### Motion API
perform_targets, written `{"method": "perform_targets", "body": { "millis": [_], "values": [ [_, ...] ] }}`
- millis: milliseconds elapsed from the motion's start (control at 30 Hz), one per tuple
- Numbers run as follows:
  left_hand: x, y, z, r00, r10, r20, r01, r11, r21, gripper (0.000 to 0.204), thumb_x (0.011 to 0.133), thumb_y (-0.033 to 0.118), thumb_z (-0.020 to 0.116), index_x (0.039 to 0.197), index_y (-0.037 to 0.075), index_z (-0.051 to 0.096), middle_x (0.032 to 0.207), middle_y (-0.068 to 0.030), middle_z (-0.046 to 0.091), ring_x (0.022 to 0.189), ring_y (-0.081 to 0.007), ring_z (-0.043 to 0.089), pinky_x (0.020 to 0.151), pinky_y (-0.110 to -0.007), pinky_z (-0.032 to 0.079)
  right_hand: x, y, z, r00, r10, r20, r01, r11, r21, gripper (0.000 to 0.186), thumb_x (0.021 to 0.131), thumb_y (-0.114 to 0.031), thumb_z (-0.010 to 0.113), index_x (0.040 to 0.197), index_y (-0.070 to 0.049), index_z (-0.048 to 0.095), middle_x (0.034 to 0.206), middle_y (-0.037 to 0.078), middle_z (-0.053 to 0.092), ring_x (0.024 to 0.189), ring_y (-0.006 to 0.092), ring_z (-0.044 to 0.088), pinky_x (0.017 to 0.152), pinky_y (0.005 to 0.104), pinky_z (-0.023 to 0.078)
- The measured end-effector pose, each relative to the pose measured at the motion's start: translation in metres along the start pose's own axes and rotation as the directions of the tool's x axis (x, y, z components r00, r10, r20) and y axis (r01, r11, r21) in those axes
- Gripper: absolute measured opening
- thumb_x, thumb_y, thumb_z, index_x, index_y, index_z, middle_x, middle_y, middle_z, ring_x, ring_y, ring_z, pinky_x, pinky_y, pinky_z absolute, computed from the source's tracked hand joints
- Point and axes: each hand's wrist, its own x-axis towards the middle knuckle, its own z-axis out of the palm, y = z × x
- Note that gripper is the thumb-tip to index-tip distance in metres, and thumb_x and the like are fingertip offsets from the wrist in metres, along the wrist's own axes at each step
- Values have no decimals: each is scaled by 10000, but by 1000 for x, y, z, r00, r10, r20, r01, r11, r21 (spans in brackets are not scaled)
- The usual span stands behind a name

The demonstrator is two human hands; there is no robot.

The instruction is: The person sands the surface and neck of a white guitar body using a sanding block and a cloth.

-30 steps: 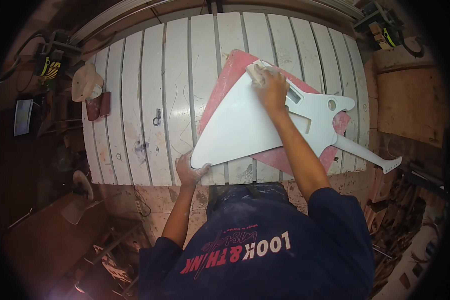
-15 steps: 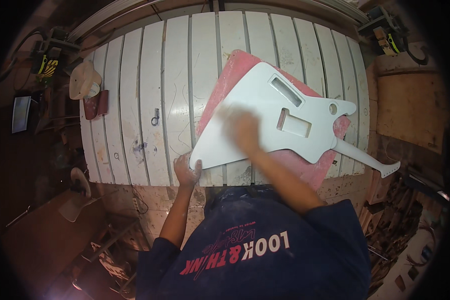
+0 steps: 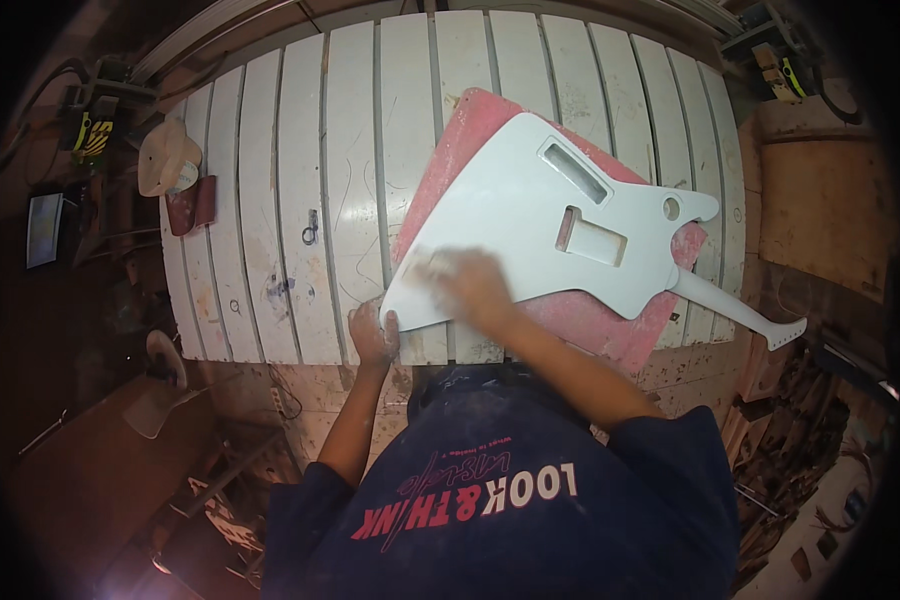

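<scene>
A white electric guitar body (image 3: 530,240) with its neck (image 3: 735,305) lies face down or up, I cannot tell which, on a pink dusty pad (image 3: 460,120). Its pointed lower-left tip is gripped by my left hand (image 3: 372,335), thumb on the near side and fingers on the far side. Over the left part of the body, my right hand (image 3: 475,290) presses against the white surface, blurred by motion. Its fingers look curled around a small tan thing (image 3: 425,268), too smeared to make out. Cut-out cavities and a round hole show in the body.
The slatted white worktable (image 3: 355,120) carries stains and pencil marks. At its left edge are a beige cap (image 3: 168,160) and dark red rolled sheets (image 3: 192,205). A small dark ring-shaped thing (image 3: 310,228) lies left of centre. The guitar's headstock (image 3: 785,333) overhangs the right edge.
My right hand has moved left and slightly nearer across the guitar body. My left hand keeps its grip on the tip. The whole view has shifted slightly.
</scene>
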Motion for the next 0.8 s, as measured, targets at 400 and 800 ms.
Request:
{"method": "perform_targets", "body": {
  "millis": [400, 800],
  "values": [
    [4, 3, 2, 1000, -21, 9, 21, 998, 54, 424, 1002, 383, 522, 1054, -23, 634, 902, -238, 619, 842, -447, 569, 802, -516, 411, 17, 28, -2, 997, -52, -48, 49, 997, -63, 520, 790, -233, 741, 1308, -251, 709, 1194, 60, 718, 1074, 281, 657, 916, 454, 502],
    [5, 4, 0, 999, -17, 33, 14, 994, 109, 333, 1009, 286, 470, 985, -13, 616, 830, -224, 594, 824, -431, 574, 760, -522, 396, 25, 41, -20, 1000, 14, 1, -14, 999, -40, 556, 773, -225, 760, 1325, -240, 696, 1144, 98, 686, 1019, 288, 622, 863, 482, 468]
  ]
}}
